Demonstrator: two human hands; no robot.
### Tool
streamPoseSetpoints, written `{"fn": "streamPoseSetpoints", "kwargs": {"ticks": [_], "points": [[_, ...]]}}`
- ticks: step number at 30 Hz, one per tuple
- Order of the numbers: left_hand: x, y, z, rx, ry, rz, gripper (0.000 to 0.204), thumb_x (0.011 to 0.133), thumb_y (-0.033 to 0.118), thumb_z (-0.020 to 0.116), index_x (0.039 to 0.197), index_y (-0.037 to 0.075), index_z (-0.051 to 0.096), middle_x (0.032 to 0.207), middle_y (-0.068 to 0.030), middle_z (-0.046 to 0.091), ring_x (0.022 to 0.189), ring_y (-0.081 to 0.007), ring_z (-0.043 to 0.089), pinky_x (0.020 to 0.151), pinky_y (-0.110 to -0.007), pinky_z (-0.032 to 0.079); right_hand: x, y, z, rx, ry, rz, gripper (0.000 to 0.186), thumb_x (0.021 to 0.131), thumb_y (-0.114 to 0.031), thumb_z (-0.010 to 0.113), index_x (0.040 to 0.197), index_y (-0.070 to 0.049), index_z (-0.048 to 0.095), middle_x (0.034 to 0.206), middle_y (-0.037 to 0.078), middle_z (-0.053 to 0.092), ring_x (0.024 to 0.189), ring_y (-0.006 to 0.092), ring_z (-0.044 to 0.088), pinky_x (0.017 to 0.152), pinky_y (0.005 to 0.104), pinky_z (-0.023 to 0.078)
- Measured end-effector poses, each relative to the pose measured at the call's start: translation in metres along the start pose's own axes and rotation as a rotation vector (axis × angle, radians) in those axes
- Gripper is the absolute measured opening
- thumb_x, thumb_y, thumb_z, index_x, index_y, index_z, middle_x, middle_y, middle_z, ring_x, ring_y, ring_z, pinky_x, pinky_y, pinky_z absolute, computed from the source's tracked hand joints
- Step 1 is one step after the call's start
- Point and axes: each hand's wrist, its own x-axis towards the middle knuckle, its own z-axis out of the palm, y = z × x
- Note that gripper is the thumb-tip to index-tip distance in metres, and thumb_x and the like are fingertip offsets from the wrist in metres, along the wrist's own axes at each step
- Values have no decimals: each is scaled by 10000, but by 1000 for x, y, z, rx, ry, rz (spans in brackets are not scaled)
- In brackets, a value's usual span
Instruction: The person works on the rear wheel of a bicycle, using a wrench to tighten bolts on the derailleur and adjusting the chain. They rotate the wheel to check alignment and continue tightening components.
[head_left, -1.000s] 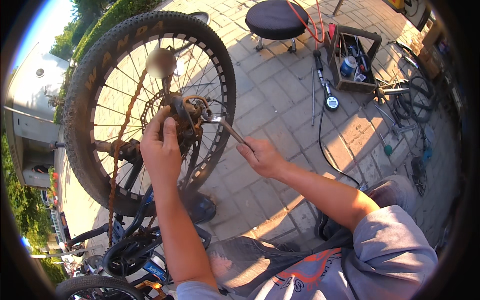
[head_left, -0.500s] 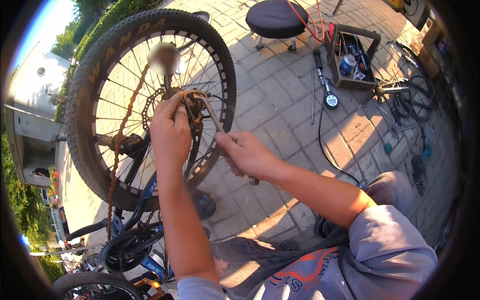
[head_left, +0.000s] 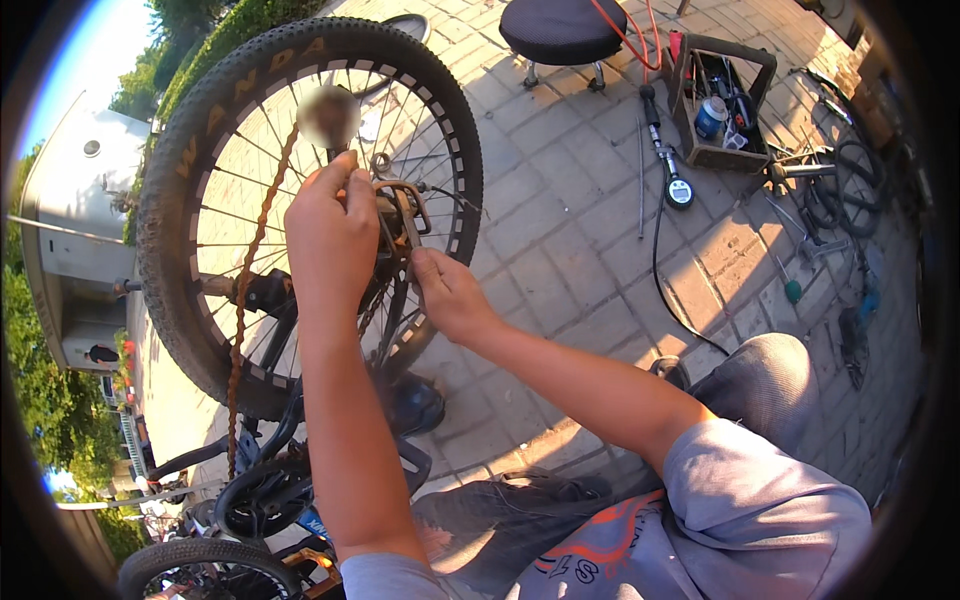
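From my end, a pale building [head_left: 75, 235] filled the far left of the view. Next came the big wheel [head_left: 162, 230], its knobbly tyre raised above the dark bike frame [head_left: 268, 340], with a smaller wheel [head_left: 205, 568] low at the lower edge. A rusty brown chain [head_left: 237, 370] hung down across the spokes. I had the left hand [head_left: 335, 230] up in front of the hub, fingers bent and thumb near the forefinger; I could not tell what, if anything, they held. Just right of it, at the middle of the big wheel, sat a brownish fitting [head_left: 400, 200]. The right hand [head_left: 450, 295] was closed on a slim wrench [head_left: 413, 236], mostly hidden, that reached up to the fitting. Farther right I saw a round black stool [head_left: 562, 30], a thin rod [head_left: 641, 185], a gauge [head_left: 680, 192] on its hose, and a toolbox [head_left: 725, 157] holding a blue bottle [head_left: 711, 118].
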Motion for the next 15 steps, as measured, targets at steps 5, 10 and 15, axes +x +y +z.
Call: {"fn": "streamPoseSetpoints", "kwargs": {"ticks": [5,10,15], "points": [[32,20,7,588,-252,24,358,917,321,552,927,-21,658,832,-224,656,792,-350,650,711,-411,501,-5,4,-1,49,-2,17,456,1021,-411,400,829,-15,520,623,24,454,568,122,419,540,298,373],[48,30,16,793,-365,43,356,890,350,567,872,9,671,887,-188,675,869,-362,656,768,-428,517,-13,7,-10,-308,96,-170,397,1001,-323,458,791,3,544,705,93,494,674,243,477,615,372,404],[64,33,24,845,-410,27,338,891,340,560,884,27,686,925,-176,682,877,-360,658,784,-421,519,-11,10,-2,-353,210,-384,289,927,-200,571,753,30,559,825,171,519,817,359,484,726,437,410]]}}
